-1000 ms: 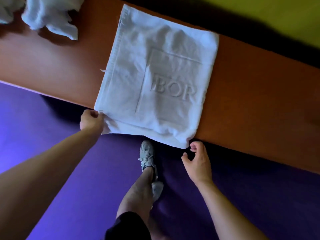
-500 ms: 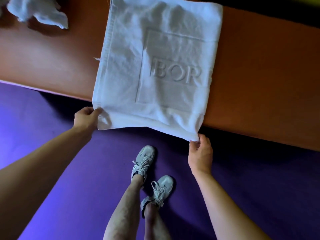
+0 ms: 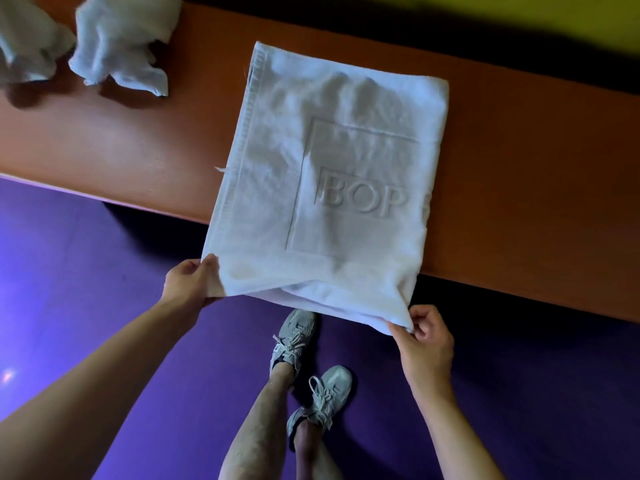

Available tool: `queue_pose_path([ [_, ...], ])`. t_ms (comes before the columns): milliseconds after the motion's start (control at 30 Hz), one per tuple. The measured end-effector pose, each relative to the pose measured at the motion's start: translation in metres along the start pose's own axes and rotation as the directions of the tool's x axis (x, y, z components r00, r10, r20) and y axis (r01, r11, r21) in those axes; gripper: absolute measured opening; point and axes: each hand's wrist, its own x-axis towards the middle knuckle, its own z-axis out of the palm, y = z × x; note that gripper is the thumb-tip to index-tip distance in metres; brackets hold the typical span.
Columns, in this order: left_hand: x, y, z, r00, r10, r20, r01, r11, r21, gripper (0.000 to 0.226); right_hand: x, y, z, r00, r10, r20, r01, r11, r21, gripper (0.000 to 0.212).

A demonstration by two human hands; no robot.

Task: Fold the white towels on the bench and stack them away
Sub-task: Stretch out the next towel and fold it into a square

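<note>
A white towel (image 3: 332,181) with raised letters lies folded across the orange bench (image 3: 519,188), its near end hanging past the bench's front edge. My left hand (image 3: 188,284) pinches the towel's near left corner. My right hand (image 3: 424,336) pinches the near right corner, slightly lower. Both corners are held up off the bench, and the lower layers of the fold show between my hands.
Two crumpled white towels (image 3: 121,39) (image 3: 27,46) lie on the bench at the far left. My legs and grey sneakers (image 3: 311,368) stand on a purple floor (image 3: 104,306) below the bench. A dark gap and a yellow surface (image 3: 519,19) run behind the bench.
Both hands have taken hold of the towel's near corners; one second ago the right hand was just below its corner. The view has shifted, bringing the crumpled towels further into frame.
</note>
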Motion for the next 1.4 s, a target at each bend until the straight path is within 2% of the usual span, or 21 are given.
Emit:
queue_pose_path([
  [167, -0.006, 0.005, 0.000, 1.000, -0.021, 0.007, 0.021, 0.999, -0.038, 0.024, -0.010, -0.010, -0.014, 0.973, 0.073, 0.220, -0.085, 0.995, 0.048, 0.030],
  [267, -0.009, 0.008, -0.002, 1.000, -0.024, 0.005, 0.024, 1.000, -0.018, 0.030, -0.011, -0.013, -0.020, 0.958, 0.061, 0.280, -0.052, 0.998, -0.037, 0.024],
  [333, -0.010, 0.009, -0.005, 1.000, -0.024, 0.006, 0.024, 1.000, -0.006, 0.029, -0.010, -0.011, -0.025, 0.986, 0.032, 0.162, -0.022, 0.997, -0.068, 0.022],
  [400, -0.012, 0.009, -0.006, 1.000, 0.001, 0.019, -0.001, 1.000, 0.026, 0.023, -0.008, -0.007, -0.027, 1.000, 0.011, -0.025, -0.013, 0.994, -0.110, 0.026],
  [500, -0.020, 0.007, -0.003, 0.997, 0.071, 0.015, -0.072, 0.986, 0.151, 0.021, -0.008, 0.000, -0.024, 0.960, 0.020, -0.278, -0.083, 0.972, -0.220, 0.030],
  [567, -0.028, 0.006, 0.000, 0.995, 0.095, -0.018, -0.089, 0.974, 0.206, 0.023, -0.010, 0.000, -0.019, 0.928, -0.001, -0.371, -0.109, 0.956, -0.273, 0.028],
  [600, -0.030, 0.006, 0.001, 0.995, 0.094, -0.023, -0.088, 0.975, 0.204, 0.023, -0.011, -0.001, -0.018, 0.932, -0.031, -0.361, -0.083, 0.952, -0.295, 0.028],
  [667, -0.035, 0.007, -0.001, 0.997, 0.075, -0.025, -0.070, 0.984, 0.163, 0.023, -0.009, -0.004, -0.022, 0.972, -0.072, -0.222, 0.007, 0.960, -0.282, 0.028],
  [733, -0.040, 0.012, -0.007, 0.997, 0.074, -0.025, -0.070, 0.989, 0.134, 0.022, -0.008, -0.010, -0.031, 0.999, -0.028, -0.035, 0.021, 0.984, -0.177, 0.026],
  [800, -0.047, 0.019, -0.014, 0.994, 0.104, 0.031, -0.105, 0.992, 0.069, 0.026, -0.006, -0.020, -0.044, 0.988, 0.040, 0.152, -0.023, 0.993, -0.115, 0.026],
  [867, -0.057, 0.030, -0.020, 0.988, 0.099, 0.120, -0.096, 0.995, -0.034, 0.028, -0.003, -0.032, -0.058, 0.942, 0.097, 0.321, -0.078, 0.994, -0.072, 0.034],
  [933, -0.066, 0.044, -0.024, 0.982, 0.075, 0.174, -0.051, 0.989, -0.137, 0.020, 0.002, -0.046, -0.070, 0.909, 0.118, 0.401, -0.124, 0.992, -0.013, 0.041],
  [1067, -0.078, 0.081, -0.025, 0.986, 0.033, 0.166, 0.019, 0.952, -0.304, 0.016, 0.018, -0.078, -0.086, 0.869, 0.088, 0.487, -0.193, 0.967, 0.168, 0.029],
  [1167, -0.076, 0.111, -0.023, 0.976, 0.012, 0.216, 0.081, 0.905, -0.417, 0.015, 0.038, -0.103, -0.091, 0.841, 0.045, 0.539, -0.181, 0.963, 0.202, 0.046],
  [1200, -0.073, 0.120, -0.022, 0.968, 0.003, 0.252, 0.118, 0.877, -0.465, 0.017, 0.047, -0.112, -0.089, 0.853, 0.027, 0.522, -0.140, 0.974, 0.178, 0.047],
  [1267, -0.065, 0.139, -0.018, 0.937, 0.052, 0.345, 0.134, 0.859, -0.493, 0.025, 0.067, -0.133, -0.077, 0.918, -0.017, 0.396, -0.029, 0.993, 0.110, 0.034],
  [1333, -0.055, 0.156, -0.010, 0.911, 0.162, 0.379, 0.006, 0.914, -0.406, 0.028, 0.090, -0.153, -0.062, 0.976, -0.070, 0.207, 0.067, 0.997, 0.025, 0.021],
  [1400, -0.041, 0.170, 0.003, 0.904, 0.221, 0.366, -0.085, 0.932, -0.353, 0.022, 0.116, -0.169, -0.047, 0.989, -0.124, 0.087, 0.129, 0.990, -0.057, 0.015],
])
